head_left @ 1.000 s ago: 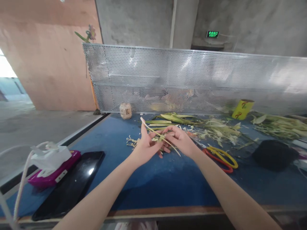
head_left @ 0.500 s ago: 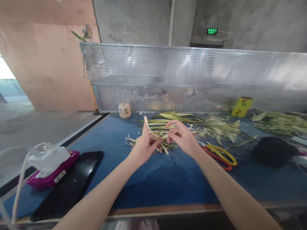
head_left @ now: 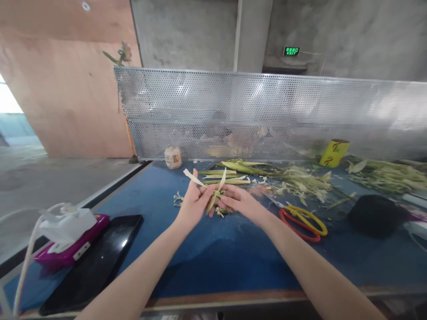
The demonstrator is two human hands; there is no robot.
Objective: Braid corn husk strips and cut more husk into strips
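Note:
Pale green leaf strips (head_left: 213,201) are crossed between my two hands, above the middle of the blue table. My left hand (head_left: 194,200) is closed on them, with one whitish end sticking out past its thumb side. From the other side my right hand (head_left: 240,201) pinches the same strips, its fingertips close to the left ones. Small knotted pieces (head_left: 178,199) lie left of the hands, and more show just beneath them. Behind the hands rest long flat leaf strips (head_left: 227,177) and a thicker green husk (head_left: 243,167).
Scissors (head_left: 302,221) with red and yellow handles lie right of my right forearm. Loose leaves (head_left: 303,182) spread behind them, near a yellow roll (head_left: 334,153) and a black bundle (head_left: 375,215). A phone (head_left: 96,258) and a purple power strip (head_left: 75,246) are at left. A perforated metal panel (head_left: 200,98) stands behind.
My right hand has come in closer to the left, and both now hold the strips. The strips have turned from one long slanting piece into a crossed shape with two ends pointing up.

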